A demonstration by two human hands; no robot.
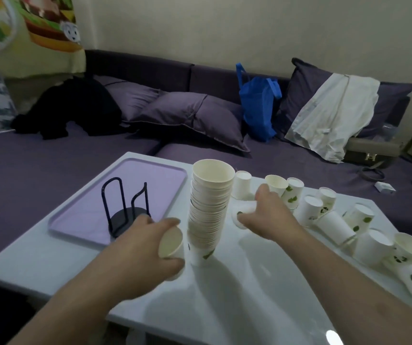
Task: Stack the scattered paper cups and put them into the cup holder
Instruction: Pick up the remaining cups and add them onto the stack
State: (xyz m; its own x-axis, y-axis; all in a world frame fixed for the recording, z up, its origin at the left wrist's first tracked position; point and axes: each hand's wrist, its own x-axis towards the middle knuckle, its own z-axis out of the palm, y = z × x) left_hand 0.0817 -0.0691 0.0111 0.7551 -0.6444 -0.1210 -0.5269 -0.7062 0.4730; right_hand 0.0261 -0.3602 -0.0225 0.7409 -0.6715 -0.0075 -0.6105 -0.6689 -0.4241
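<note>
White cups (pixel 334 226) with green leaf prints, black holder (pixel 125 207), lilac tray (pixel 80 220), white tabletop (pixel 249 282), purple sofa (pixel 25 165).

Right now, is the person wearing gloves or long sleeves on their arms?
No. Both the left hand and the right hand are bare, with no gloves. Both forearms are uncovered as far as the picture shows, with no sleeves, watch, rings or bracelets visible.

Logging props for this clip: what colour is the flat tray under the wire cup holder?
Pale lilac tray, under the black wire cup holder; head view.
</note>
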